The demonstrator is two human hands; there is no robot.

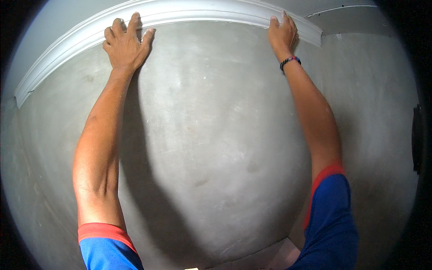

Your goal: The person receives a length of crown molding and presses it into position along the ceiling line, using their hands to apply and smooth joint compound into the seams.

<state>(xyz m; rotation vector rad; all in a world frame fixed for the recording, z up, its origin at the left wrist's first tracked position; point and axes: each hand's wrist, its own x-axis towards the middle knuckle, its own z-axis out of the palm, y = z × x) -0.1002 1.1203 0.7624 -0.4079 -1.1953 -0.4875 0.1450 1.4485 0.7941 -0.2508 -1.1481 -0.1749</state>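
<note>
A long white crown moulding (198, 14) runs along the top of the grey wall, where it meets the ceiling. Raised overhead, my left hand (126, 45) lies against the moulding with its fingers spread. Further right, near the moulding's right end, my right hand (282, 35) presses on it with the fingers pointing up. Its thumb stands apart from the fingers, some of which are partly hidden behind the hand. Neither hand is wrapped round anything. A dark beaded bracelet (290, 62) circles my right wrist.
The smooth grey wall (216, 112) fills most of the view, with my left arm's shadow across it. A side wall (373, 112) meets it at the right, with a dark object (416, 139) at the rim. Part of a pale floor (274, 254) shows low down.
</note>
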